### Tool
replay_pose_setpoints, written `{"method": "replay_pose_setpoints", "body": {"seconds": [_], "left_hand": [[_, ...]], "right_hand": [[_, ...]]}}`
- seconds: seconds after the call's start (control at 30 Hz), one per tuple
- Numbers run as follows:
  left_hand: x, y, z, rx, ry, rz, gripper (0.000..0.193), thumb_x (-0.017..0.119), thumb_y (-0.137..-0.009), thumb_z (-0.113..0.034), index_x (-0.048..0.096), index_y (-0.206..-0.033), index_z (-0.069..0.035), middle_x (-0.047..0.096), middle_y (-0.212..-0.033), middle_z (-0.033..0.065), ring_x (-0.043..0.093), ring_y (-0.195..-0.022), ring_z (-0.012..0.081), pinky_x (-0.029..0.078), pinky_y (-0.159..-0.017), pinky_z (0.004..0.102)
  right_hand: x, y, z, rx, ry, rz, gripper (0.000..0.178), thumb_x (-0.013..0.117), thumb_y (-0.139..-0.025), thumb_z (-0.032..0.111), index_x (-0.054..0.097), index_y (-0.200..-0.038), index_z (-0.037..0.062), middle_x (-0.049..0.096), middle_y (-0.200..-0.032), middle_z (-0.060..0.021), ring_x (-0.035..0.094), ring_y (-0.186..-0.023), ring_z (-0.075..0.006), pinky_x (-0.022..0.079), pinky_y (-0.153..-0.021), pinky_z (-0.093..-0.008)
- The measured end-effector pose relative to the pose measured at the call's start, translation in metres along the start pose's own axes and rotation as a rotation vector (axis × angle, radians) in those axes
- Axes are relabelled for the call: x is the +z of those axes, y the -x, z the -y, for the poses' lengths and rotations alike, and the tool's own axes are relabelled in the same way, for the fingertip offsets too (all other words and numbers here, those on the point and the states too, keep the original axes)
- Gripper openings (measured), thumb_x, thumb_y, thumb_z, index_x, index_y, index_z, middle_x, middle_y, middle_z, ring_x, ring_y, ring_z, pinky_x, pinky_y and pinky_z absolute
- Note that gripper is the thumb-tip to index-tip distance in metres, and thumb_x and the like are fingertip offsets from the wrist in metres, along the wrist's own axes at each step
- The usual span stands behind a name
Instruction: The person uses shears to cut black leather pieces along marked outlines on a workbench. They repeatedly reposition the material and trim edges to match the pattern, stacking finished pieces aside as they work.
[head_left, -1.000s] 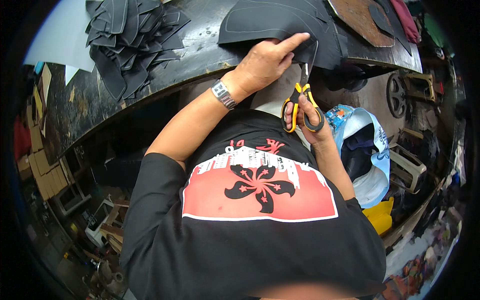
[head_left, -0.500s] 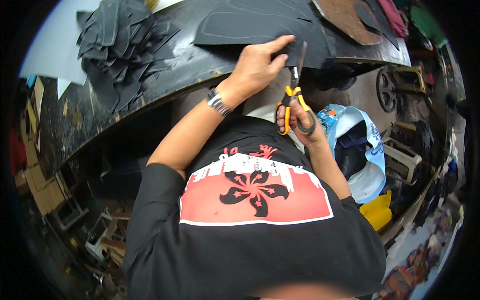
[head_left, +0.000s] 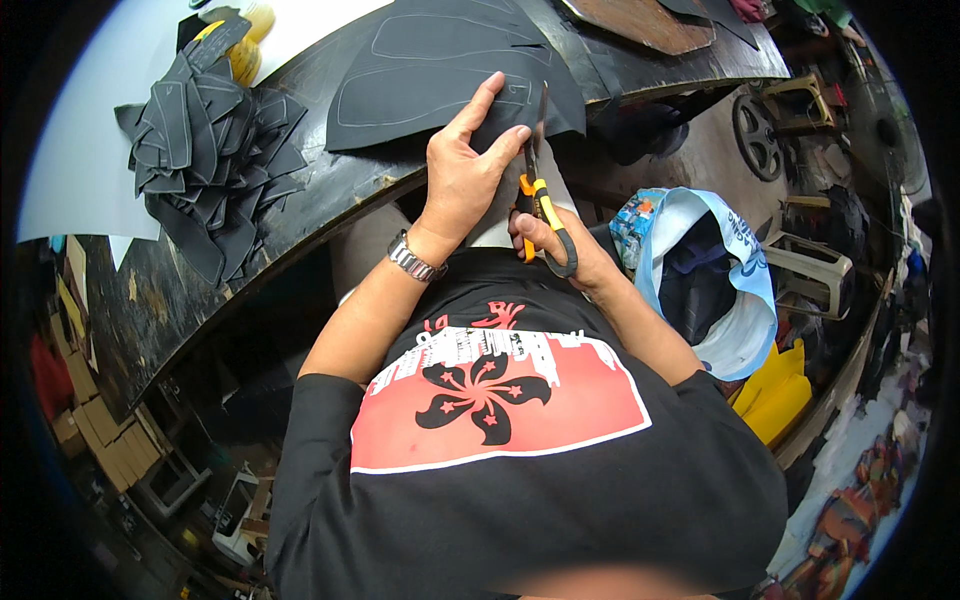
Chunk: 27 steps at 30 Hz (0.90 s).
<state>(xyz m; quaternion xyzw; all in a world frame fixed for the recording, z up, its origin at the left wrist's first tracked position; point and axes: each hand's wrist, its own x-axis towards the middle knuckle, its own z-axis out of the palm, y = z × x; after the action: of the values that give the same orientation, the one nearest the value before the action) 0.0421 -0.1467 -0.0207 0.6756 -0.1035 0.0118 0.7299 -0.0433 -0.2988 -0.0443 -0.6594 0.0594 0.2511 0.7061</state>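
A black sheet (head_left: 440,70) with several pale outlines drawn on it lies over the table's near edge. My left hand (head_left: 460,175) holds its near side, index finger and thumb on top; the other fingers are hidden. In my right hand (head_left: 572,243) is a pair of scissors (head_left: 541,195) with yellow, orange and black handles, fingers wrapped round the grips. The blades point away from me, at the sheet's near edge just right of my left thumb. Whether both blades lie above the sheet cannot be made out.
A heap of cut black pieces (head_left: 205,140) sits on the dark worn table (head_left: 310,175), left. A brown board (head_left: 645,22) lies at the far right. Beside my right arm stands a light blue bag (head_left: 715,340) with dark contents, near a white stool (head_left: 815,265).
Both hands, the scissors and the black sheet appear further left in view, partly as the whole view has shifted. The scissors have come closer to my left hand and to the outlines.
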Motion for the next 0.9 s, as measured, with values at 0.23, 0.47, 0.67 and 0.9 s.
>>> {"method": "replay_pose_setpoints", "body": {"seconds": [0.23,0.47,0.67,0.9], "left_hand": [[0.011,-0.003,0.004,0.032,-0.035,0.001,0.055,0.069,-0.086,-0.003,0.050,-0.137,0.001,0.066,-0.118,0.0147,0.066,-0.093,0.0123,0.056,-0.079,0.0254],[0.014,-0.005,0.003,-0.023,0.075,0.002,0.054,0.067,-0.088,-0.002,0.049,-0.139,-0.002,0.060,-0.127,0.0119,0.064,-0.090,0.0095,0.058,-0.076,0.0242],[0.010,-0.006,0.003,-0.015,0.080,-0.005,0.052,0.065,-0.089,0.000,0.050,-0.138,-0.003,0.059,-0.130,0.0127,0.064,-0.089,0.0090,0.058,-0.074,0.0241],[0.013,0.003,-0.003,-0.029,0.023,0.064,0.052,0.066,-0.089,-0.001,0.051,-0.138,-0.004,0.062,-0.122,0.0113,0.064,-0.090,0.0099,0.058,-0.075,0.0246]], "right_hand": [[0.001,0.013,0.005,0.057,-0.211,-0.053,0.047,0.070,-0.087,0.049,0.057,-0.075,0.0049,0.056,-0.063,-0.0024,0.053,-0.050,-0.0088,0.043,-0.049,-0.0206],[0.007,0.019,0.009,0.093,-0.264,-0.096,0.045,0.070,-0.088,0.042,0.053,-0.067,0.0066,0.051,-0.054,-0.0017,0.048,-0.040,-0.0074,0.037,-0.039,-0.0201],[0.004,0.017,0.017,0.110,-0.279,-0.054,0.043,0.070,-0.088,0.042,0.055,-0.069,0.0066,0.053,-0.057,-0.0019,0.050,-0.044,-0.0085,0.039,-0.042,-0.0203],[0.000,0.007,0.018,0.060,-0.351,-0.031,0.050,0.069,-0.085,0.052,0.057,-0.072,0.0059,0.055,-0.062,-0.0032,0.054,-0.049,-0.0117,0.044,-0.049,-0.0218]]}}
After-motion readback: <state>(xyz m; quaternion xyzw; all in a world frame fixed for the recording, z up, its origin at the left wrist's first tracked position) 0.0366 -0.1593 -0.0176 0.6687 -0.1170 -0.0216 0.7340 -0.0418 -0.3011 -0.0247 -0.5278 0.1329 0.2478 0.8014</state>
